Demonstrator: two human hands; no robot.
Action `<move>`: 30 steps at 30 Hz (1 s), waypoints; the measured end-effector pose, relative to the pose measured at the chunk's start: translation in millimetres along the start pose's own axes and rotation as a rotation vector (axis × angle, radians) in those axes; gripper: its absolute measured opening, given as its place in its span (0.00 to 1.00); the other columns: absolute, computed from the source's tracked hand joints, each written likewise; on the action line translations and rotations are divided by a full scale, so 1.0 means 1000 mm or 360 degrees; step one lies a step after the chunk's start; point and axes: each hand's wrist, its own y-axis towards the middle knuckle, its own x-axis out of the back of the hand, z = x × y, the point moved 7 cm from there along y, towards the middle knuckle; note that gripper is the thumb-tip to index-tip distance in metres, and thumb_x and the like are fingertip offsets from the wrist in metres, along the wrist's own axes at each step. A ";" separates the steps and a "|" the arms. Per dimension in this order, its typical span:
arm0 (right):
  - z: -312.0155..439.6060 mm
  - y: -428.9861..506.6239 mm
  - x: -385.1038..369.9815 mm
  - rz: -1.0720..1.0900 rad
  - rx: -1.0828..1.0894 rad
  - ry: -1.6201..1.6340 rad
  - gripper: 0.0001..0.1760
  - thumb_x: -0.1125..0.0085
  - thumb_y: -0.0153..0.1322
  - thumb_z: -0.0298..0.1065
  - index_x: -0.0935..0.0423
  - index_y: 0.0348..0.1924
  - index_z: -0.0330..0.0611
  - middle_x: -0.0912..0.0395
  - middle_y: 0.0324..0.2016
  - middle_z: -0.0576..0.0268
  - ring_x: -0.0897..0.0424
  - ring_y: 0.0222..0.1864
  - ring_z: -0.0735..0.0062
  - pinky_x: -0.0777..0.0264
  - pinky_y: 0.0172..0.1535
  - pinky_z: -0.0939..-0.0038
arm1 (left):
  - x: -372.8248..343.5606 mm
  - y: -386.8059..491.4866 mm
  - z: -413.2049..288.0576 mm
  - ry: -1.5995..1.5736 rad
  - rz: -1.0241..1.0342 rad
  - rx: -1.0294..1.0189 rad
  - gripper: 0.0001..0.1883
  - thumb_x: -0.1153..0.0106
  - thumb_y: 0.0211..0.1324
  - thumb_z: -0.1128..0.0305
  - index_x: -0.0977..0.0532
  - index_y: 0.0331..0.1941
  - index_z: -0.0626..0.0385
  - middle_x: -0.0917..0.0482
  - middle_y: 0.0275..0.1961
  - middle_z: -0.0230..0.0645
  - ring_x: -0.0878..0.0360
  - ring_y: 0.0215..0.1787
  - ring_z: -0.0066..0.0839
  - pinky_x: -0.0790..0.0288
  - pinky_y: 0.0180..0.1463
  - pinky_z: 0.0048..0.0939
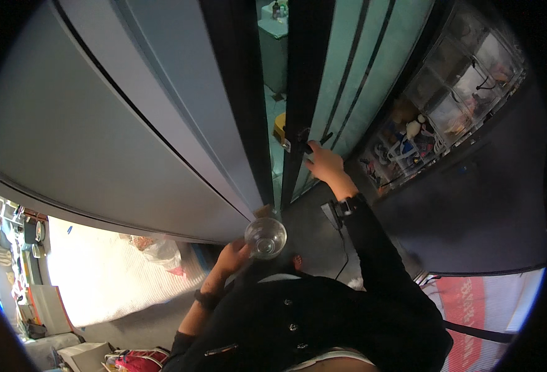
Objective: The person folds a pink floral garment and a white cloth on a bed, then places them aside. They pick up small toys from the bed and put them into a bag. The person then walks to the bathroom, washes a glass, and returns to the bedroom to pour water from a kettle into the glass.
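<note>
My left hand point(233, 258) holds a clear, round bowl or cup point(266, 238) by its side, low in front of my body; I see no contents in it. Farther ahead, my right hand point(327, 167) is at the black lever handle point(319, 141) of a dark-framed door with frosted glass panels point(361, 69). Its fingers bend over the handle's near end. The door stands ajar, and a narrow gap shows a greenish room behind it.
A grey panel wall point(115, 139) rises at the left. Clear drawers and shelves point(440, 102) full of items stand right of the door. A corded device point(331, 215) is near the floor. Behind at left lie a bed point(115, 269) and boxes point(87, 357). Through the gap a yellow object point(280, 126) shows.
</note>
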 end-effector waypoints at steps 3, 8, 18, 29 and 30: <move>-0.018 -0.046 0.016 -0.0087 0.0013 0.0019 0.27 0.44 0.65 0.43 0.35 0.55 0.49 0.22 0.28 0.49 0.22 0.31 0.47 0.29 0.33 0.57 | -0.014 0.022 -0.021 0.0264 0.0208 -0.0110 0.17 0.51 0.57 0.57 0.26 0.40 0.60 0.21 0.33 0.47 0.23 0.37 0.37 0.30 0.42 0.36; -0.091 -0.181 0.044 -0.0533 -0.0439 0.0862 0.21 0.48 0.70 0.43 0.31 0.53 0.46 0.21 0.28 0.53 0.20 0.27 0.65 0.28 0.33 0.68 | -0.040 0.040 -0.089 0.0300 0.0240 -0.0734 0.21 0.52 0.60 0.53 0.28 0.31 0.64 0.27 0.26 0.31 0.33 0.29 0.21 0.36 0.33 0.26; -0.220 -0.359 -0.050 -0.0940 -0.1432 0.2226 0.36 0.61 0.71 0.63 0.40 0.61 0.45 0.33 0.55 0.57 0.30 0.53 0.64 0.37 0.53 0.63 | -0.136 0.145 -0.116 -0.0012 0.0793 -0.0174 0.17 0.55 0.59 0.56 0.30 0.23 0.56 0.31 0.22 0.26 0.37 0.24 0.18 0.42 0.29 0.23; -0.329 -0.418 -0.047 -0.1913 -0.1900 0.1695 0.22 0.56 0.71 0.31 0.41 0.58 0.42 0.31 0.46 0.56 0.28 0.40 0.69 0.28 0.44 0.73 | -0.232 0.258 -0.180 0.0004 0.0997 -0.0240 0.17 0.55 0.58 0.56 0.27 0.29 0.59 0.28 0.26 0.26 0.35 0.28 0.19 0.40 0.33 0.23; -0.330 -0.418 -0.034 -0.1882 -0.1861 0.1559 0.21 0.57 0.71 0.30 0.41 0.58 0.42 0.31 0.45 0.57 0.29 0.39 0.73 0.29 0.45 0.76 | -0.235 0.274 -0.181 -0.0016 0.1029 -0.0177 0.17 0.55 0.58 0.55 0.27 0.29 0.59 0.28 0.27 0.27 0.35 0.29 0.19 0.40 0.34 0.23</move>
